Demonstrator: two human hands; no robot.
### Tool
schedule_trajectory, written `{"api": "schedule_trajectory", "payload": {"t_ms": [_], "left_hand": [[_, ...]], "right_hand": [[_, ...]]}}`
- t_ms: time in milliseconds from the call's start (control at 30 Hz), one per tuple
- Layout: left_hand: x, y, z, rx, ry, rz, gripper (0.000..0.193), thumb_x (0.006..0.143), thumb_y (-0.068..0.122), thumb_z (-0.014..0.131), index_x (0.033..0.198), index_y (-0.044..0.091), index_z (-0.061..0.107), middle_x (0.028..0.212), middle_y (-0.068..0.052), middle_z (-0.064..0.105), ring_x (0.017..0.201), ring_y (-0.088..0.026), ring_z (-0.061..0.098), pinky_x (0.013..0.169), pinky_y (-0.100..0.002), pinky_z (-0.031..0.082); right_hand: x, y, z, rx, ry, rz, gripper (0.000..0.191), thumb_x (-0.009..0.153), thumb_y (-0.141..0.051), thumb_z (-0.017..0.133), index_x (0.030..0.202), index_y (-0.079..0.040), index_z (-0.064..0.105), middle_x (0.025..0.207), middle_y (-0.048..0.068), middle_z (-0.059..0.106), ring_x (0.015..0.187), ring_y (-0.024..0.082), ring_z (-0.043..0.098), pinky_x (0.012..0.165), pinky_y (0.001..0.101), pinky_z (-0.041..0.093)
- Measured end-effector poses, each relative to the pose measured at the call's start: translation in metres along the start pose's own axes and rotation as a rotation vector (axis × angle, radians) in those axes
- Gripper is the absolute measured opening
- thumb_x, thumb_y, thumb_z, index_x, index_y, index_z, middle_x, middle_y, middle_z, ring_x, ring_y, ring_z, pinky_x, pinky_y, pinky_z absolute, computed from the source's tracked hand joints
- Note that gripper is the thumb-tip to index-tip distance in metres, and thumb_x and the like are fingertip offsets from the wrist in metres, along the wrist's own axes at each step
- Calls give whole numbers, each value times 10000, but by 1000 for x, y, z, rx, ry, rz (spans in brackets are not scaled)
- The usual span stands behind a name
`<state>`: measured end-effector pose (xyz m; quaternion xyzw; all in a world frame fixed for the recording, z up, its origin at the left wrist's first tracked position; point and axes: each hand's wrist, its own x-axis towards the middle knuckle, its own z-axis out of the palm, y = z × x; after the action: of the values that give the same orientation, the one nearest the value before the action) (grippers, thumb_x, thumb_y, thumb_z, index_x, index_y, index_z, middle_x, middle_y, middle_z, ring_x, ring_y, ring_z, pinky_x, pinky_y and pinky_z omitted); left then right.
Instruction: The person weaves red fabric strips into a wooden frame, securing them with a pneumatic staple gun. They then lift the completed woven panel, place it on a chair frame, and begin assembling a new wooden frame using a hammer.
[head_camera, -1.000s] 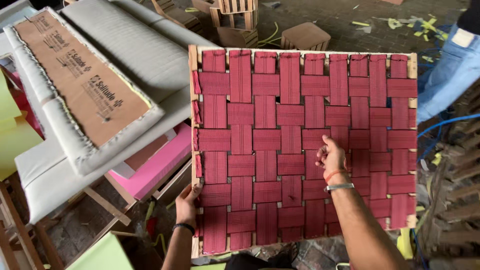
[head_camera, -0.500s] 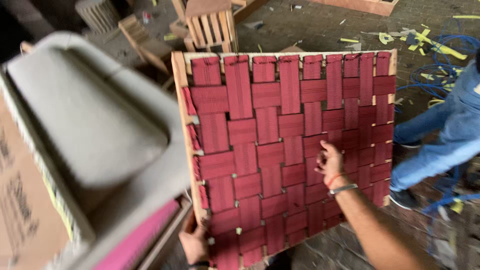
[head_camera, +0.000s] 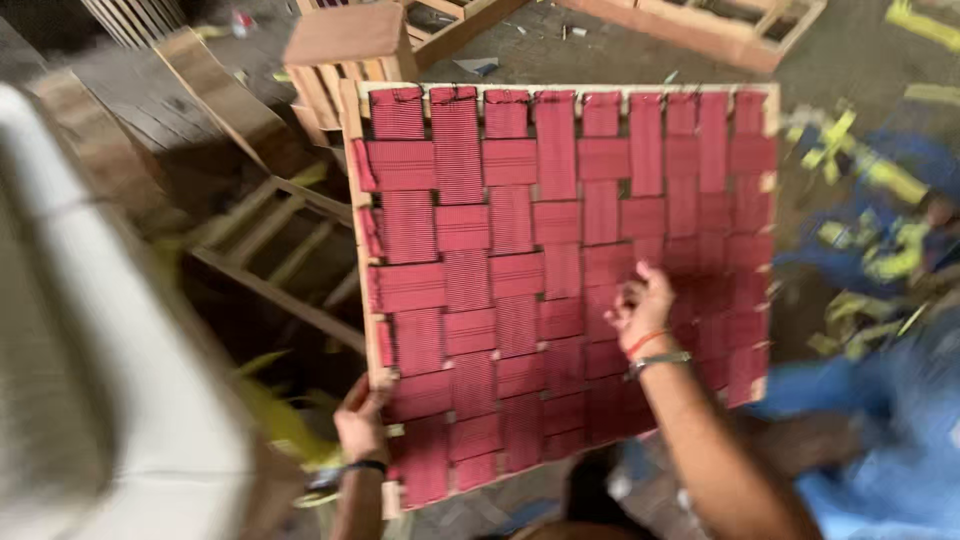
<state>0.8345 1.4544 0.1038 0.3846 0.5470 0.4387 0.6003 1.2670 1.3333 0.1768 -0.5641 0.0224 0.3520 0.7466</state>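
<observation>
- The wooden seat frame (head_camera: 352, 200) is square, of pale timber, and spans the middle of the view, tilted slightly.
- Red webbing straps (head_camera: 520, 260), ribbed and elastic-looking, cross it in a basket weave, their ends fastened along the top rail.
- The left hand (head_camera: 362, 420) grips the frame's lower left edge, fingers curled round the wood; a dark band sits on the wrist.
- The right hand (head_camera: 645, 305) lies on the webbing right of centre, fingers bent and pinching at a strap; motion blur hides how firm the hold is.
- A white padded cushion (head_camera: 90, 400) fills the left side, blurred.
- Bare wooden chair frames (head_camera: 350, 50) stand beyond the top edge.
</observation>
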Motion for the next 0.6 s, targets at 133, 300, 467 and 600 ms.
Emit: {"api": "schedule_trajectory", "payload": {"t_ms": [133, 300, 467, 600], "left_hand": [[75, 19, 147, -49, -18, 27, 619, 850, 282, 852, 1373, -28, 736, 1029, -93, 711, 786, -171, 575, 537, -291, 467], [158, 41, 307, 5, 81, -145, 645, 767, 356, 792, 1309, 23, 686, 1135, -106, 743, 869, -188, 713, 519, -372, 547], [269, 25, 443, 30, 79, -207, 723, 765, 434, 794, 1342, 22, 648, 1274, -147, 697, 1051, -292, 688, 639, -459, 561], [380, 19, 575, 8, 23, -204, 713, 754, 419, 750, 1338, 14, 695, 1364, -175, 658, 1177, -350, 612, 729, -542, 519]], "right_hand": [[138, -92, 27, -67, -18, 24, 302, 863, -500, 580, 828, -200, 575, 625, -15, 532, 509, 126, 382, 641, 377, 433], [314, -185, 54, -65, -177, 65, 457, 894, -539, 527, 687, -131, 534, 579, -11, 495, 485, 134, 348, 634, 366, 426], [479, -232, 69, -66, -220, -14, 491, 909, -526, 518, 626, -127, 481, 547, -9, 448, 487, 127, 341, 616, 353, 430], [617, -282, 106, -26, -154, -100, 435, 909, -490, 536, 636, -158, 468, 554, -10, 446, 490, 136, 339, 572, 340, 397]]}}
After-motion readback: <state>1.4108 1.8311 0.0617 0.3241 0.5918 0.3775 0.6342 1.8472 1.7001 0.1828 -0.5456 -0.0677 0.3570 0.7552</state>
